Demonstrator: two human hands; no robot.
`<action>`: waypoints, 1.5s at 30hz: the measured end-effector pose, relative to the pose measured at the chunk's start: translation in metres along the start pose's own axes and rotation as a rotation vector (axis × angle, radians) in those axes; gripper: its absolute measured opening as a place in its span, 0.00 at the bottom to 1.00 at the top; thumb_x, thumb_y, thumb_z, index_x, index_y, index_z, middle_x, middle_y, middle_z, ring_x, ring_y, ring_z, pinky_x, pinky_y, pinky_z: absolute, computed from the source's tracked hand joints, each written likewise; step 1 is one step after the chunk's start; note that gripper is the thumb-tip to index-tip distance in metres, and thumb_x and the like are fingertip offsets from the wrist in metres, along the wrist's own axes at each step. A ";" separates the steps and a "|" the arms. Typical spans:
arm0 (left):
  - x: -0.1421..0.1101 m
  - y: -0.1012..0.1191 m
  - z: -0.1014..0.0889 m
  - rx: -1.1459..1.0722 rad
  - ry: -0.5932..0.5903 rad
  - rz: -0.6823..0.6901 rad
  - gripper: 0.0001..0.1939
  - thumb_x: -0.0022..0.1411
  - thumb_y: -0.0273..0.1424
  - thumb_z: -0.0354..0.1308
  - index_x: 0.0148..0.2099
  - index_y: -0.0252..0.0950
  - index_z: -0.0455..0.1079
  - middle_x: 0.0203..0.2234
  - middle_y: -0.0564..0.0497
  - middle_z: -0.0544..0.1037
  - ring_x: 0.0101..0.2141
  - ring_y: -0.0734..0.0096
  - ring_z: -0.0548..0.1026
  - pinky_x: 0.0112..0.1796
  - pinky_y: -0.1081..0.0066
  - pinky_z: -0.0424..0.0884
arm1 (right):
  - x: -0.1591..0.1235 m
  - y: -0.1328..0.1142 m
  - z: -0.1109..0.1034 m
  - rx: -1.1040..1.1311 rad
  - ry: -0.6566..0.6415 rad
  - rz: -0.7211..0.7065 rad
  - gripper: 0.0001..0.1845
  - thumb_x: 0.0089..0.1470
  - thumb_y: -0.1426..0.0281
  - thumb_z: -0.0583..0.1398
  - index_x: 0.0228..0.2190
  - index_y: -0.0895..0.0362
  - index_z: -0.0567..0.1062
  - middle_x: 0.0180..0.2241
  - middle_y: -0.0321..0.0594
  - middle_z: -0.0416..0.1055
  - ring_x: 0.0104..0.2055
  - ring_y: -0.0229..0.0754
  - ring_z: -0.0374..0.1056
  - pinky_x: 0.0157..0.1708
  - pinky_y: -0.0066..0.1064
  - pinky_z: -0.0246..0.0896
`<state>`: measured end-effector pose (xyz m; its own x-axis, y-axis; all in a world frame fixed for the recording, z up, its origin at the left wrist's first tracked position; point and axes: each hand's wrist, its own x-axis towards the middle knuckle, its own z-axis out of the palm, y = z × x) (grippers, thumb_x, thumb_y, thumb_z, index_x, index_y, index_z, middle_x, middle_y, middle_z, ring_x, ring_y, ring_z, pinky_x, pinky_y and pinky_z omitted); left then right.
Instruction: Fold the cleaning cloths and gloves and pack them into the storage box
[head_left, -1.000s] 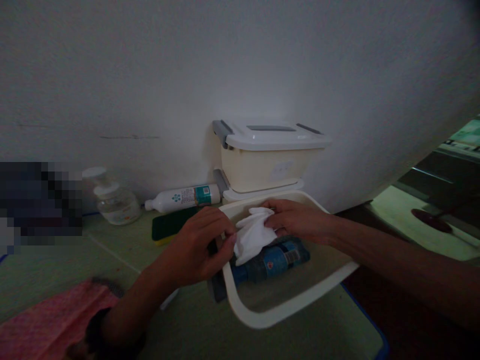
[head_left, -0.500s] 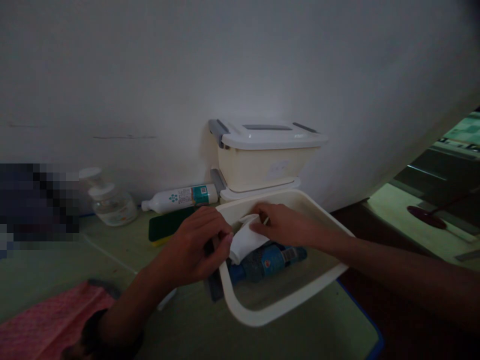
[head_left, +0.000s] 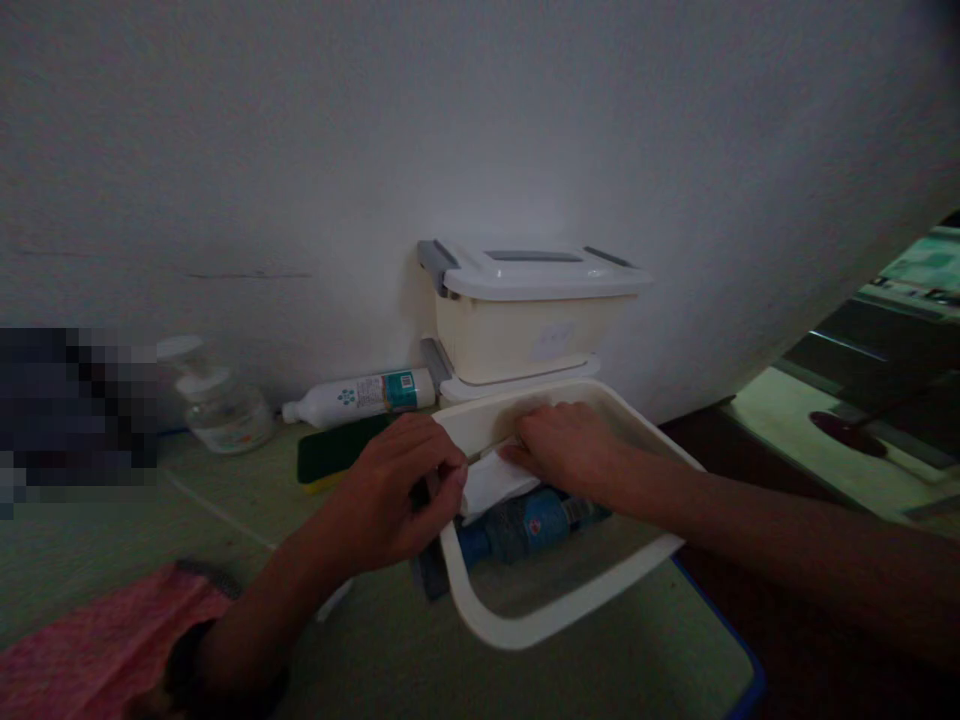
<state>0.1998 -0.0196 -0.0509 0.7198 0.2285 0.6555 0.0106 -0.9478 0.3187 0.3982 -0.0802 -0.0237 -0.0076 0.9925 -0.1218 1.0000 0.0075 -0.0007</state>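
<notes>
Inside an open white plastic storage bin (head_left: 517, 632), a soft white folded item (head_left: 499, 482), its kind unclear, lies beside a clear plastic bottle (head_left: 517, 525) with a blue cap and label. My right hand (head_left: 566, 445) reaches in over the right side, fingers curled over the white item's far end, fingertips partly hidden. At the bin's left rim my left hand (head_left: 405, 485) is closed, thumb and fingers meeting at the rim near the white item's other end. A dark grey latch (head_left: 431, 575) hangs on the bin's left side.
Behind the bin, a lidded cream box (head_left: 517, 325) stands stacked against the wall. Left of it are a white bottle (head_left: 360, 395) lying down, a green and yellow sponge (head_left: 330, 450) and a pump bottle (head_left: 225, 410). A pink cloth (head_left: 112, 640) lies front left. The table's blue edge (head_left: 720, 620) is at right.
My right hand has pressed down onto the white item, its fingers now more curled. The white item lies lower and flatter in the bin. My left hand stays at the rim.
</notes>
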 end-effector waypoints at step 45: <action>-0.009 0.000 0.003 0.076 0.212 0.015 0.07 0.61 0.23 0.50 0.32 0.35 0.65 0.29 0.48 0.72 0.34 0.66 0.69 0.38 0.62 0.68 | -0.009 -0.001 -0.010 0.188 0.019 -0.467 0.14 0.56 0.77 0.53 0.39 0.64 0.77 0.42 0.51 0.75 0.45 0.46 0.69 0.49 0.39 0.60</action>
<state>0.1959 -0.0219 -0.0590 0.5585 0.2485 0.7914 0.0588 -0.9635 0.2610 0.3971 -0.0878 -0.0129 -0.4527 0.8904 -0.0476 0.8725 0.4314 -0.2294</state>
